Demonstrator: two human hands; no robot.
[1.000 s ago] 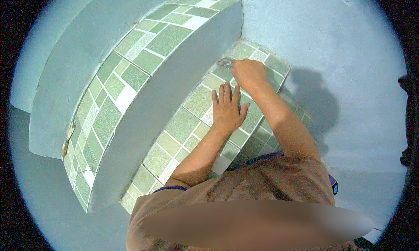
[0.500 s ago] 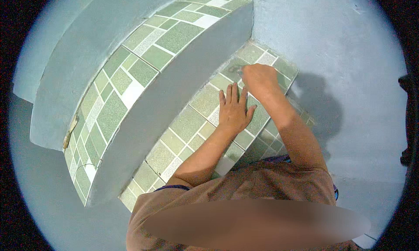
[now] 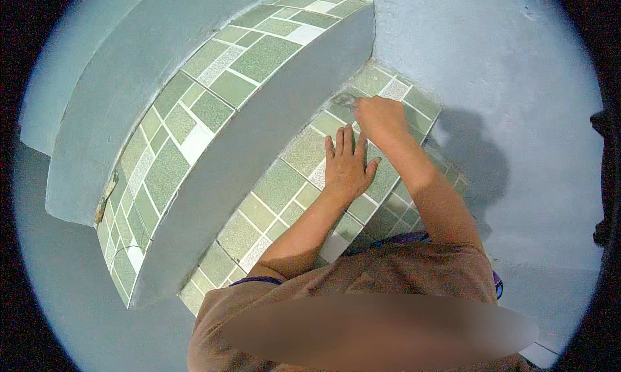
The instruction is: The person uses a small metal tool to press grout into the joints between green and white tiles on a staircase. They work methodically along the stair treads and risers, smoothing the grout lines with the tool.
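Fingers spread, my left hand (image 3: pixel 347 169) lies flat on the lower step (image 3: pixel 283 186), a ledge of green, cream and white tiles. Just above and right of it, my right hand (image 3: pixel 380 118) is closed over a small grey item (image 3: pixel 349 104) at its fingertips, too hidden to make out, against a smudged tile near the back edge of that step.
A curved grey riser (image 3: pixel 272 104) rises to a higher tiled step (image 3: pixel 167 177), where a narrow yellowish-tan object (image 3: pixel 103 204) lies at the left, with a thin loop of wire below it. A grey-blue wall (image 3: pixel 517 81) stands at the right, bearing my shadow.
The scene has shifted slightly right in the view since a second ago. My right hand has shifted slightly left over the last half second; my left hand stays flat.
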